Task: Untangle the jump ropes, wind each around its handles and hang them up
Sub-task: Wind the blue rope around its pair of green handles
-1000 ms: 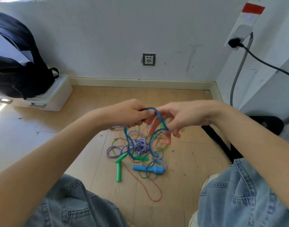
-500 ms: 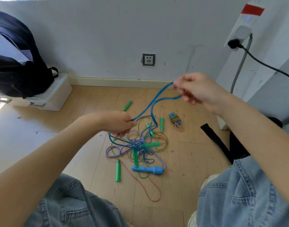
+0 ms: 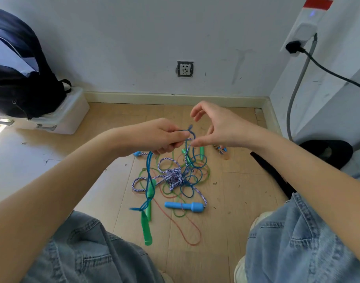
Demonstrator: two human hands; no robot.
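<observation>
Dropped right hand (image 3: pixel 219 127) back beside left hand (image 3: pixel 160 137), fingers spread, off blue rope (image 3: pixel 149 174). Left pinching it above floor tangle (image 3: pixel 175 178). Backpack (image 3: pixel 22 78) atop storage box (image 3: pixel 68 115).

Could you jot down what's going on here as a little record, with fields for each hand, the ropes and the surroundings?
left hand: grips the thin blue cord, lifted above the floor
right hand: open, fingers spread beside the cord's top loop
tangle: blue-and-white braided rope knotted among green and red cords
handles: light blue plastic handle, translucent green handle
surroundings: pale wooden floor, black backpack
</observation>
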